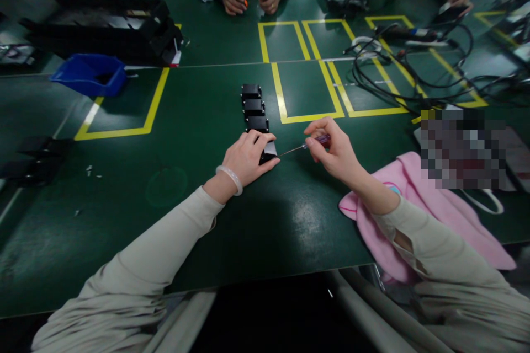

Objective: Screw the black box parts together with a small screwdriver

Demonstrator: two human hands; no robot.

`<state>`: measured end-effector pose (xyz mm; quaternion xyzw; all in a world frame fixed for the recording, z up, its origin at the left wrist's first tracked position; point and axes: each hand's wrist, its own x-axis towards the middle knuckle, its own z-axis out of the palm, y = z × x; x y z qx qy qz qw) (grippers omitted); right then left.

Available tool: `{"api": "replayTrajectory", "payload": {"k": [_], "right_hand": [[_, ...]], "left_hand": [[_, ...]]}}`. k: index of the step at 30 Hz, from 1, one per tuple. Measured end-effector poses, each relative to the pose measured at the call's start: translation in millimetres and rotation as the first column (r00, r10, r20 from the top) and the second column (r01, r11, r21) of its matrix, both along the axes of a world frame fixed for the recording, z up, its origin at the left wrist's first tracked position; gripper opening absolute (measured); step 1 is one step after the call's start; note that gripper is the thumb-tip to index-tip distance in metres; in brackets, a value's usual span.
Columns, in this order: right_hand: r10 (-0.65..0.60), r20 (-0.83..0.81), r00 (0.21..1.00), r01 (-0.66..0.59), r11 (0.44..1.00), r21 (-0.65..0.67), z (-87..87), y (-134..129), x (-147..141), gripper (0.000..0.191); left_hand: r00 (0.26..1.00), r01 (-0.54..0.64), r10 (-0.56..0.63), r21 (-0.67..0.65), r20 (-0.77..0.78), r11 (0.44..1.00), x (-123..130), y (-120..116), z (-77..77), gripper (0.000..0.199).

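Left hand (248, 157) fingers clamped over black box (269, 151), right hand (335, 151) fingers pinching screwdriver (308, 145).

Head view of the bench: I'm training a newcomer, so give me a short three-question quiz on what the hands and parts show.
1. True or false: the right hand holds a small screwdriver.
2. How many small black blocks stand in a row beyond the block under the left hand?
3. What lies under the right forearm? A) pink cloth B) blue tray C) black cables

Key: 1 true; 2 three; 3 A.
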<state>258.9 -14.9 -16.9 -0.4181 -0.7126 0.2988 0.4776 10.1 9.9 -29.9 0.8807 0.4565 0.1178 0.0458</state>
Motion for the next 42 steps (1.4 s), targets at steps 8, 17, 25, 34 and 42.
{"api": "replayTrajectory", "payload": {"k": [8,17,25,34,42], "right_hand": [[0.009,-0.021,1.0,-0.01,0.999,-0.032,-4.0,0.8,-0.3,0.027],[0.034,-0.039,0.999,-0.037,0.997,-0.069,-2.5,0.7,-0.6,0.03],[0.009,-0.035,0.999,-0.01,1.0,-0.026,-5.6,0.7,-0.2,0.024],[0.019,-0.018,1.0,-0.02,0.999,-0.029,-3.3,1.6,1.6,0.025],[0.005,-0.01,1.0,-0.005,0.999,-0.037,-2.0,2.2,1.0,0.027]], "left_hand": [[1.0,0.001,-0.001,-0.014,-0.003,1.0,0.5,0.0,0.9,0.05],[1.0,0.007,-0.006,-0.017,0.005,1.0,0.4,-0.4,1.9,0.049],[1.0,0.003,-0.003,-0.007,0.004,1.0,0.4,0.1,0.8,0.049],[1.0,0.003,-0.003,-0.001,-0.005,1.0,0.4,-0.1,0.2,0.049],[1.0,0.005,-0.005,0.002,0.009,1.0,-0.2,0.4,-0.8,0.049]]}}
